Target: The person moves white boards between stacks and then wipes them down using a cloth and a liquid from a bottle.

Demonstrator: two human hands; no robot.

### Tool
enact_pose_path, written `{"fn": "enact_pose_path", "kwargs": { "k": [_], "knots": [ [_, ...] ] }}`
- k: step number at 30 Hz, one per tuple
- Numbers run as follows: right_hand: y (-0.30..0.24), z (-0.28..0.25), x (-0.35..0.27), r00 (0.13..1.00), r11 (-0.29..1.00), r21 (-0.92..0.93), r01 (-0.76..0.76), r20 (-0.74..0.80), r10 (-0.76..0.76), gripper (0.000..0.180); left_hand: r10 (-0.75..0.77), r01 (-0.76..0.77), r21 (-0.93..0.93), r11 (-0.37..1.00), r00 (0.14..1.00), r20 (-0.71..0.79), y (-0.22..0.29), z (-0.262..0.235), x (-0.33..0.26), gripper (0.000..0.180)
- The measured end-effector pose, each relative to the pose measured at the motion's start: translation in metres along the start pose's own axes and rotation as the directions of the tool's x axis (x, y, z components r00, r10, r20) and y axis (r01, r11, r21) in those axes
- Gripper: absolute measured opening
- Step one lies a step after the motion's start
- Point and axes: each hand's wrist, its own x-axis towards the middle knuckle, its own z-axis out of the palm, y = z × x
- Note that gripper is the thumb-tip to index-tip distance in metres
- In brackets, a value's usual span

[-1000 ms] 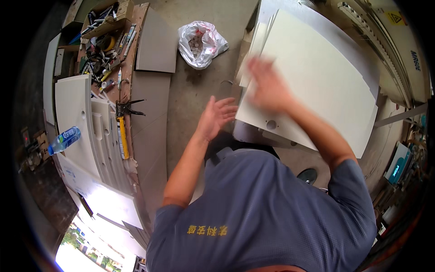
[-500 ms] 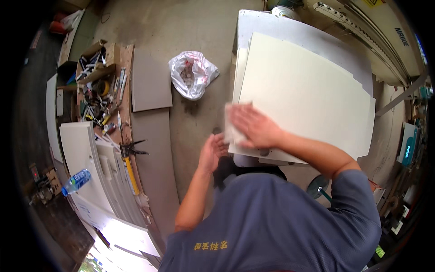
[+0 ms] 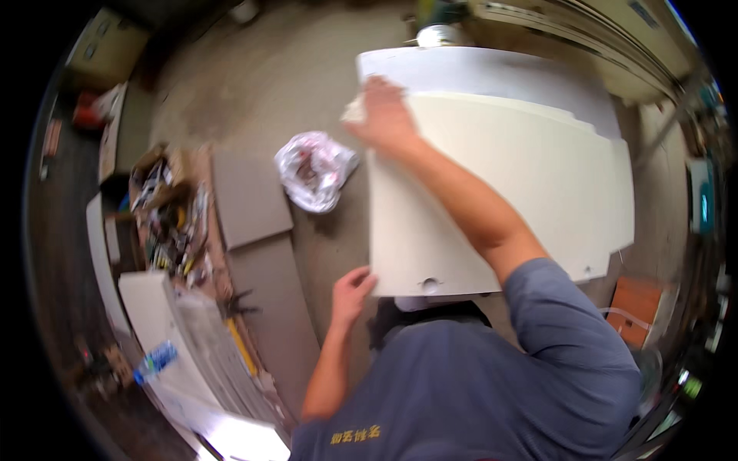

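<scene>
A large cream panel with a round hole by its near edge lies on top of a stack. At its near left corner my left hand is closed, fingertips and thumb pinching the edge. My right hand, smeared by motion, reaches across to the far left corner. Beneath its fingers, a pale cloth sticks out past the panel's left edge. My right forearm passes over the panel's left half.
Behind the panel shows a white sheet. On the floor to the left stands a white plastic bag with small pieces inside. Farther left are grey boards, a bench with jumbled tools, and a plastic bottle.
My right hand has swept the cloth from the near left corner to the far left one. My left hand has closed on the near corner. The whole view has shifted.
</scene>
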Motion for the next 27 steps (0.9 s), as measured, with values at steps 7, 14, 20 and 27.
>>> {"fn": "enact_pose_path", "kwargs": {
  "k": [7,14,20,27],
  "knots": [
    [0.138,-0.074,-0.081,0.974,0.975,0.008,-0.220,-0.057,0.220,0.091,-0.013,0.013,-0.012,1.000,1.000,0.017,0.001,-0.006,-0.002,0.026],
    [0.438,-0.185,-0.235,0.688,0.620,-0.343,-0.706,-0.123,0.715,0.088,-0.013,0.012,0.015,1.000,0.998,0.064,-0.003,-0.005,0.003,0.025],
    [0.504,-0.205,-0.248,0.507,0.452,-0.251,-0.856,-0.244,0.827,0.090,-0.029,0.028,0.010,1.000,0.999,0.022,-0.003,-0.001,-0.002,0.027],
    [0.465,-0.218,-0.358,0.628,0.589,-0.231,-0.774,-0.165,0.761,0.086,0.017,-0.014,0.131,0.991,1.000,-0.016,-0.002,0.003,0.002,0.033]
  ]
}}
